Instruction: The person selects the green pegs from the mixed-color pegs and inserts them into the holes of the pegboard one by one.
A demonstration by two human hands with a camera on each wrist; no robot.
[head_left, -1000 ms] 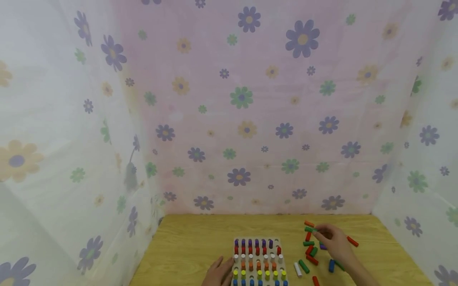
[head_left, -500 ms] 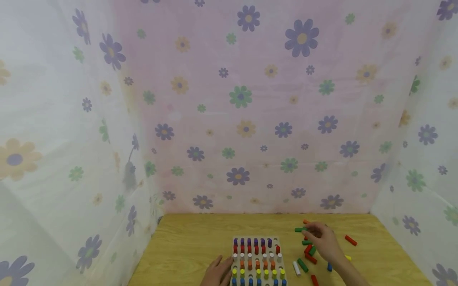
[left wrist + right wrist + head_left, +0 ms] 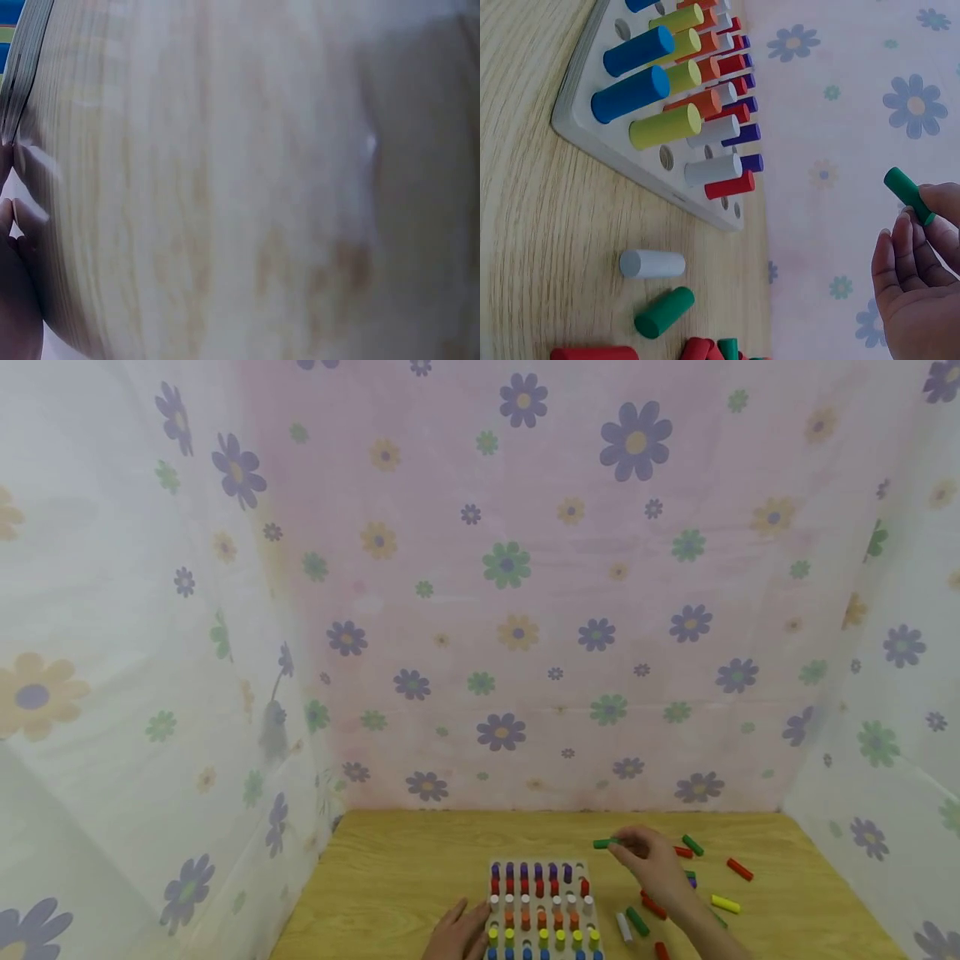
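Note:
A green peg is pinched between the thumb and fingers of my right hand, raised behind and right of the pegboard. The right wrist view shows the same green peg held near one end, its other end free. The white pegboard carries rows of purple, red, white, orange, yellow and blue pegs, with some bare holes among them. Against the board's left side rests my left hand, its fingers extended. Only fingertips at the left edge show in the left wrist view.
Loose pegs lie on the wooden table right of the board. Among them are a white peg, a yellow peg and a red peg. A flowered sheet walls off the back and sides.
My right hand has moved left from the loose pegs with the green peg in its fingers, uncovering pegs on the right. The left hand stays at the board.

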